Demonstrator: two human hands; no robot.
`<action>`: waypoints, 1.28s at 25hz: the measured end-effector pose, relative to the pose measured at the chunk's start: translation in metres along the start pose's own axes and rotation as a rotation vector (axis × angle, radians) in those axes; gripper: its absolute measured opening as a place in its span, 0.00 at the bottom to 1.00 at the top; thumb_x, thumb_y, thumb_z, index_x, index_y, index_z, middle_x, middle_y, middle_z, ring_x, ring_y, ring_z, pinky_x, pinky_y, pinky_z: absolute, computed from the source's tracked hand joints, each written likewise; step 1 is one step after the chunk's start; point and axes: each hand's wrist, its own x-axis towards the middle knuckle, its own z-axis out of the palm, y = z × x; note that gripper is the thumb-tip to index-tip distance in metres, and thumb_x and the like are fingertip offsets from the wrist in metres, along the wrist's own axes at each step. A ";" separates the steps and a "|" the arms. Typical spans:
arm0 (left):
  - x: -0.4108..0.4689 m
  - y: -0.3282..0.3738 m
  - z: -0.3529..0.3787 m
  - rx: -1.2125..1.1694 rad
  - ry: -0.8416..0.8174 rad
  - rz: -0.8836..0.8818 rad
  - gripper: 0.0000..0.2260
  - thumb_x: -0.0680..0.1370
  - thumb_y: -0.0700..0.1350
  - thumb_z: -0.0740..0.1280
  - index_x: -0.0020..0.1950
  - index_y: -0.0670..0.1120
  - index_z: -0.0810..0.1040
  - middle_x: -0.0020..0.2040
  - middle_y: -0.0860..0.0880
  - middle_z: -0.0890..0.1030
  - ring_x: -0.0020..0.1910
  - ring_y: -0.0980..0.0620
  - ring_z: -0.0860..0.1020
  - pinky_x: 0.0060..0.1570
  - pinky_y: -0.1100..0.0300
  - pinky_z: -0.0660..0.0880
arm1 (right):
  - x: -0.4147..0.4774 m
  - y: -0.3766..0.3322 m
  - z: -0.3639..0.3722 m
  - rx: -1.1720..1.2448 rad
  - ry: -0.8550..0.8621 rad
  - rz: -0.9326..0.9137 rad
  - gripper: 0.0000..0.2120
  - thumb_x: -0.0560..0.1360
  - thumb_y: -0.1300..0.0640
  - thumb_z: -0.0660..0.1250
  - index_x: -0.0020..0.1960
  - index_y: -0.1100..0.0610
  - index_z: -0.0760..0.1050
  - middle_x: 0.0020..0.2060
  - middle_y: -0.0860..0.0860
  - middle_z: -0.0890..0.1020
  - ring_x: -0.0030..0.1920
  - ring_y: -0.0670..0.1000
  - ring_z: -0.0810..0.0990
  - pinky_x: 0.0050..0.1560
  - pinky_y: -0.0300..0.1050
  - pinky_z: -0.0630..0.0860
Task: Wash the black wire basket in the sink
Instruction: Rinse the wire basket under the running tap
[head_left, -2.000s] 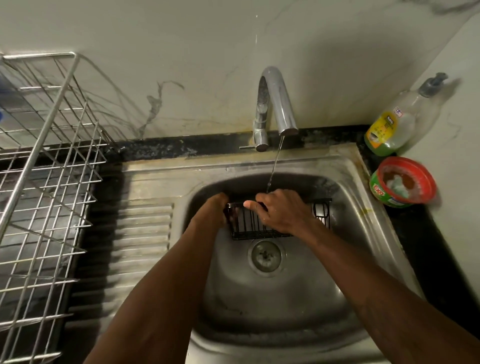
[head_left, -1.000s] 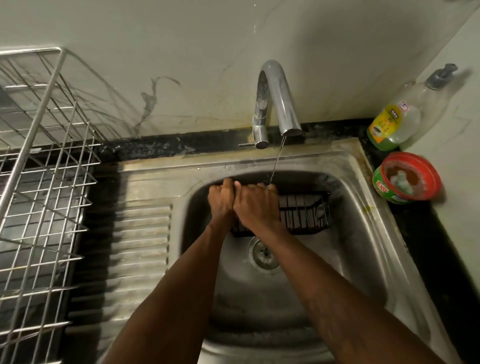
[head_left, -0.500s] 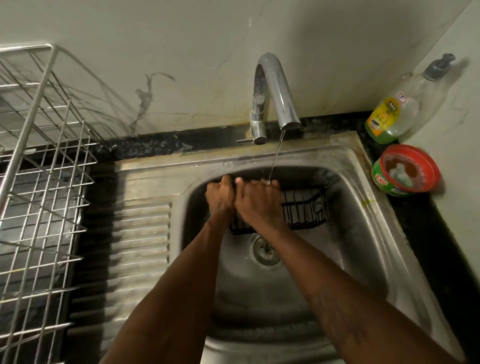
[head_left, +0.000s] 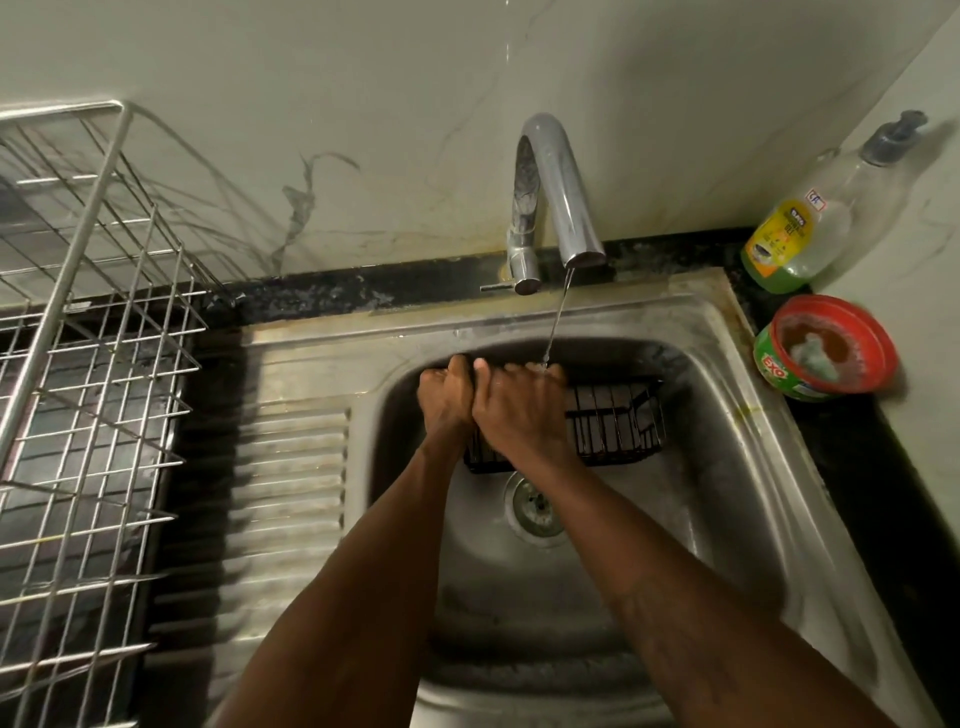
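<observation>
We note a pale wall (head_left: 311, 78) with grey veins, possibly marble, a second wall (head_left: 924, 234) meeting it in the right corner, a black countertop (head_left: 337, 299) along their foot, a steel wire rack (head_left: 69, 260) standing at left, light dim and warm.

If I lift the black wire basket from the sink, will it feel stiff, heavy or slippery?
Probably stiff: the black wire basket holds its box shape under the left hand and right hand. Likely light for its size, being mostly open gaps. Perhaps slippery, as running water falls there.
</observation>
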 end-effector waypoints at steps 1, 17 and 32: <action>0.000 0.001 -0.001 0.000 0.015 0.011 0.11 0.81 0.42 0.64 0.38 0.45 0.77 0.35 0.49 0.79 0.35 0.53 0.76 0.37 0.63 0.73 | -0.001 -0.011 0.000 -0.008 0.005 -0.047 0.30 0.86 0.45 0.46 0.38 0.53 0.80 0.35 0.51 0.83 0.40 0.55 0.81 0.54 0.56 0.69; 0.002 -0.004 0.003 0.010 -0.011 -0.008 0.07 0.81 0.45 0.64 0.43 0.47 0.75 0.42 0.48 0.79 0.42 0.51 0.78 0.50 0.53 0.77 | 0.006 0.045 -0.012 -0.012 -0.065 -0.122 0.33 0.84 0.37 0.43 0.37 0.52 0.77 0.29 0.49 0.79 0.32 0.51 0.79 0.44 0.48 0.72; 0.000 -0.005 0.008 -0.020 -0.057 -0.019 0.05 0.82 0.45 0.63 0.48 0.46 0.72 0.42 0.48 0.77 0.39 0.55 0.75 0.37 0.62 0.72 | 0.008 0.099 -0.023 -0.018 -0.076 0.171 0.36 0.83 0.33 0.40 0.30 0.55 0.69 0.25 0.51 0.70 0.30 0.51 0.71 0.40 0.46 0.68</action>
